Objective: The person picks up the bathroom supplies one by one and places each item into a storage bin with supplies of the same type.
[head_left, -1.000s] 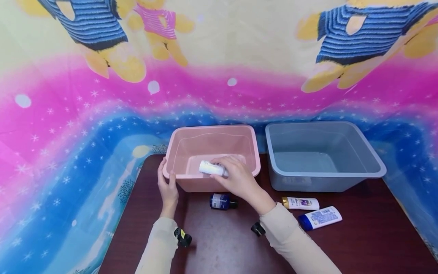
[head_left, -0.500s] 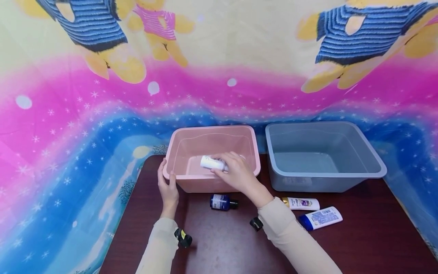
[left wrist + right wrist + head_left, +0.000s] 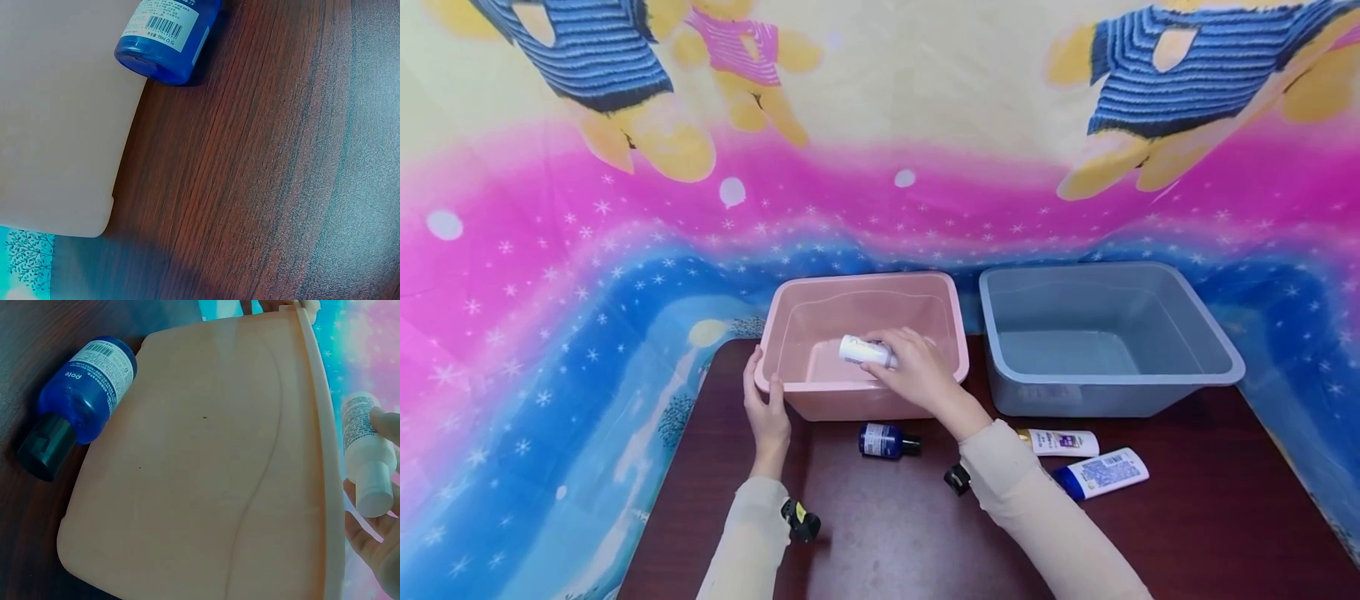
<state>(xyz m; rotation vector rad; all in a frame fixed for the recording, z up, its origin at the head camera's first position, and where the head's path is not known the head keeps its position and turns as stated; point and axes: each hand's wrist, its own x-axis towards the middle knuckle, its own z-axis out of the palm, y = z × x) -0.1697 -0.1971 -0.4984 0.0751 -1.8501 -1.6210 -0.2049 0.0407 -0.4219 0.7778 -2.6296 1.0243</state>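
Observation:
My right hand holds a small white bottle by its capped end, tilted over the front part of the pink plastic bin. In the right wrist view the white bottle shows small print, with thumb and fingers around it. At the bin's front left corner my left hand grips the rim, thumb on the front wall and fingers along the side. A blue bottle with a black cap lies on the table just before the pink bin; its barcode label faces the left wrist camera.
A grey-blue bin stands to the right of the pink one. Before it lie a white bottle with a gold cap, partly behind the right sleeve, and a white bottle with a blue cap. The dark wooden table meets a printed cloth behind.
My right hand and the white bottle have shifted slightly up and farther over the pink bin. The left hand keeps its place at the corner.

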